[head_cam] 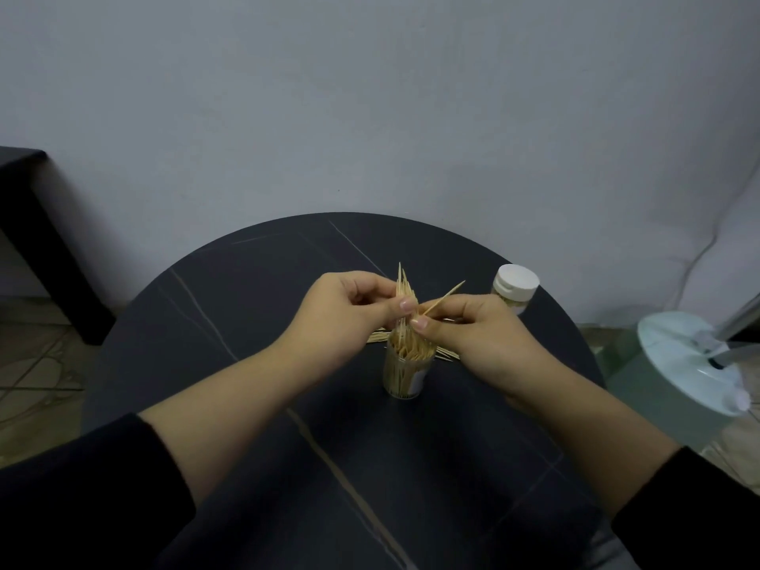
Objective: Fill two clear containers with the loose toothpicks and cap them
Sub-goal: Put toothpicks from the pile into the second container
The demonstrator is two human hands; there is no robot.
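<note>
This looks like a room in a home, probably a living area: 1 small round table [230, 306] with a dark top veined like stone stands against a plain pale wall [370, 96], with worn patterned floor tiles [37, 364] around it. To the left stands another dark piece of furniture [24, 191], and just beyond the table's right edge sits the round white base [678, 355] of a standing appliance with a metal pole [740, 318]. Small household things lie on the table: 1 capped jar [516, 288] near its right edge and loose toothpicks [377, 336] at its middle.
</note>
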